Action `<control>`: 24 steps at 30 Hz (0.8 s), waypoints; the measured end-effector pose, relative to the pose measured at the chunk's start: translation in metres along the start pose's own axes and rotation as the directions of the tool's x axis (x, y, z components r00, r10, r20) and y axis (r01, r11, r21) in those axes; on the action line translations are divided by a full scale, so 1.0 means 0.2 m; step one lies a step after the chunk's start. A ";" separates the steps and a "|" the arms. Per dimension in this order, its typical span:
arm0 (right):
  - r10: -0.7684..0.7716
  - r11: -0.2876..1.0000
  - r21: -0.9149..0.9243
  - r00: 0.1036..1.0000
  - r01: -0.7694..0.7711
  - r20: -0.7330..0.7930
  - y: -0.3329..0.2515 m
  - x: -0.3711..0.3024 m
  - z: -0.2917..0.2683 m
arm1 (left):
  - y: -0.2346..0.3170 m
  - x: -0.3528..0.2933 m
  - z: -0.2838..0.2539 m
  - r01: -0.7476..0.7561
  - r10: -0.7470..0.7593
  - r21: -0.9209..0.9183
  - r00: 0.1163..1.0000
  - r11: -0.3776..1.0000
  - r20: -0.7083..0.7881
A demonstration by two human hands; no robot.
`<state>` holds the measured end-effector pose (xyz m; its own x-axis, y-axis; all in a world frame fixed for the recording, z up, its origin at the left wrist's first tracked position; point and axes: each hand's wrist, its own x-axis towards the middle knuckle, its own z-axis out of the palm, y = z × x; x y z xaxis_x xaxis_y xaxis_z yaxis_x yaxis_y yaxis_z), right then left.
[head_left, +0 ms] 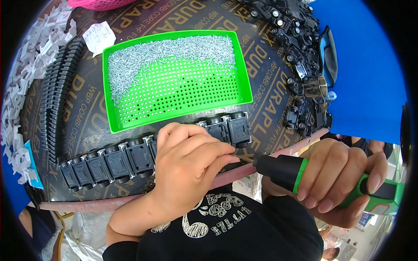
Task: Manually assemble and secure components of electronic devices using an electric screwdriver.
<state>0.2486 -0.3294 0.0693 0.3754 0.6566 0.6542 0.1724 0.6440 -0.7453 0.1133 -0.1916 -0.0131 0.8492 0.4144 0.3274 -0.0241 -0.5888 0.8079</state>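
the right hand [335, 178] is wrapped around a green-and-black power screwdriver [281, 173], its nose aimed at the left hand [187, 152], whose thumb and fingertips are pressed together at the end of the thin bit [246, 158]; i cannot tell whether a screw sits between them. the row of black housings [116, 162] stands on the table [89, 111], partly covered by the left hand, with a green tray [178, 117] of loose screws [174, 47] behind. if the driver started now, the bit could nick the thumb. anything pinched there could drop over the pink edge [230, 175], since the nose appears right above it. a careless left wrist could knock the housings out of line, and a tilted driver could send a screw in crooked.
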 end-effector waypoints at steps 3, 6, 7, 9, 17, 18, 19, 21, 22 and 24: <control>-0.042 0.999 0.005 0.999 0.042 -0.018 0.01 -0.01 0.02 | -0.01 -0.01 -0.01 -0.038 0.038 -0.002 0.996 0.999 0.077; 0.107 0.988 -0.115 0.994 -0.105 0.014 -0.01 0.01 0.04 | 0.04 0.02 -0.03 0.089 -0.108 0.223 0.991 0.971 0.075; 0.133 0.975 -0.182 0.991 -0.125 0.031 -0.02 0.01 0.04 | 0.03 0.01 -0.03 0.103 -0.135 0.258 0.985 0.961 0.108; 0.120 0.976 -0.186 0.993 -0.115 0.016 0.01 0.00 0.06 | 0.04 0.01 -0.01 0.102 -0.143 0.294 0.982 0.950 0.124; 0.187 0.970 -0.189 0.963 -0.150 0.195 0.13 0.00 0.01 | 0.00 -0.02 0.02 0.091 -0.139 0.349 0.983 0.933 0.117; 0.210 0.960 -0.233 0.951 -0.157 0.226 0.15 0.00 0.01 | 0.00 -0.02 0.01 0.075 -0.133 0.360 0.981 0.930 0.139; 0.272 0.929 -0.321 0.925 -0.182 0.263 0.13 0.03 0.01 | 0.00 -0.02 0.01 0.057 -0.124 0.367 0.979 0.929 0.163; 0.226 0.963 -0.213 0.924 -0.165 0.309 0.19 0.04 0.02 | 0.00 -0.02 0.01 0.042 -0.107 0.376 0.982 0.926 0.154; 0.177 0.983 -0.105 0.922 -0.149 0.344 0.23 0.05 0.02 | 0.00 -0.02 0.02 0.022 -0.086 0.383 0.985 0.923 0.150; 0.126 0.991 -0.003 0.918 -0.135 0.376 0.23 0.05 0.02 | 0.01 -0.01 0.02 0.025 -0.086 0.357 0.984 0.934 0.156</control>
<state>0.2568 -0.2923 0.0424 0.0239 0.8317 0.5548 0.1231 0.5483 -0.8272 0.1138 -0.1950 -0.0142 0.9198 0.3506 0.1763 0.1873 -0.7870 0.5878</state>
